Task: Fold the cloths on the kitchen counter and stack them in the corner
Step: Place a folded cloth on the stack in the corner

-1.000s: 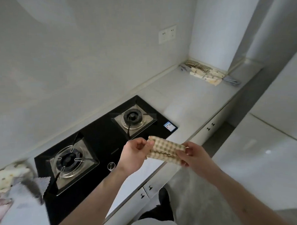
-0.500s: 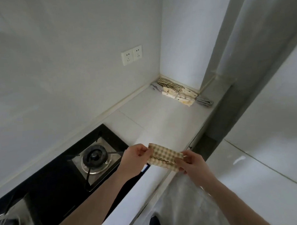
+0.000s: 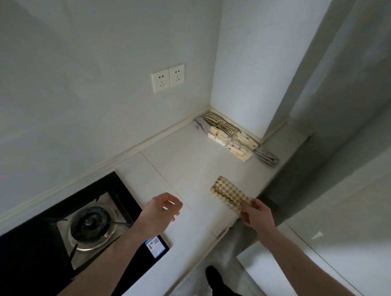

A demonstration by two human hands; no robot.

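Right hand (image 3: pixel 256 216) has the folded checked cloth (image 3: pixel 230 195) pinched at its near end, thumb and fingertips curled onto that short edge, so it's a proper grip but only on the corner. Rest of the cloth sticks out away from the person over the counter (image 3: pixel 191 170), near the front edge. Can't really tell if the far end is resting on the surface or hovering just above it.

Left hand (image 3: pixel 162 210) isn't holding anything. Fingers are loose and slightly bent, hanging above the counter just right of the hob (image 3: pixel 60 236), well apart from the cloth.

Back in the corner there's the stack (image 3: pixel 225 133) of folded cloths pushed up against the wall: a checked one at the back, cream spotted ones in front of it, and a grey striped one (image 3: pixel 267 156) lying at the right end. Bit of pale grey cloth peeks out at the left end too.

No containers as such. Hob has one burner (image 3: pixel 91 224) in view and a sticker (image 3: pixel 156 246) on its near corner. Double socket (image 3: pixel 167 80) on the wall above.
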